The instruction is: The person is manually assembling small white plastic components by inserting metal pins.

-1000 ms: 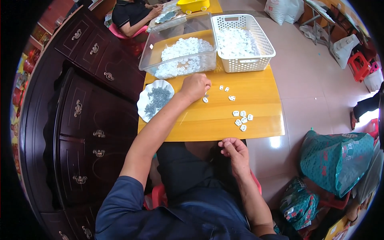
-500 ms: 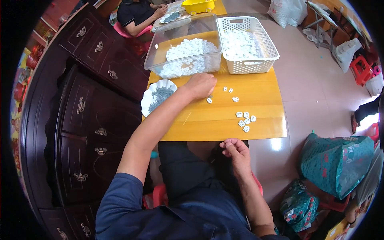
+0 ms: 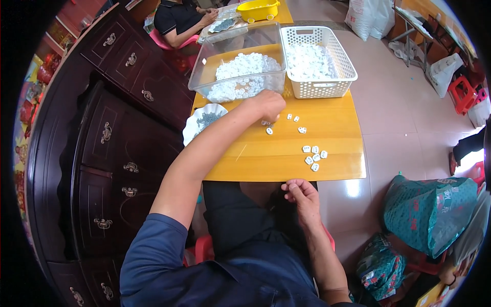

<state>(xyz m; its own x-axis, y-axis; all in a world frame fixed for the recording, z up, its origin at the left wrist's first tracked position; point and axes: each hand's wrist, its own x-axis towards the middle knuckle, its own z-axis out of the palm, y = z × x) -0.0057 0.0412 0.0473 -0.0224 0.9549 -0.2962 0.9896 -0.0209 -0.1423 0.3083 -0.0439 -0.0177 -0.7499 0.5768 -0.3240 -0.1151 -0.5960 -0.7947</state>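
Stretched across the table, my left hand [image 3: 271, 106] is palm down with its fingers curled in, just in front of the clear bin [image 3: 204, 84]. Whatever its fingertips hold is hidden. Under and beside them lie small white pieces with dark holes, one [image 3: 269, 131] just nearer to me. Several like it sit to the right: a pair [image 3: 293, 117], another small pair [image 3: 302, 130] and a loose cluster [image 3: 315, 157]. My right hand [image 3: 302, 193] rests at the table's near edge, thumb and fingers pinched; I cannot make out anything in it.
The bin and a white perforated basket [image 3: 321, 90] hold heaps of white pieces. Partly behind my left forearm, a white scalloped dish [image 3: 190, 128] holds small grey bits. Dark drawers [image 3: 128, 133] stand left, green bags [image 3: 429, 210] right. Another person [image 3: 176, 23] sits beyond.
My left hand has moved slightly right and nearer to me, and white pieces now show beside its fingertips. My right hand stays put. The whole view has shifted a little.
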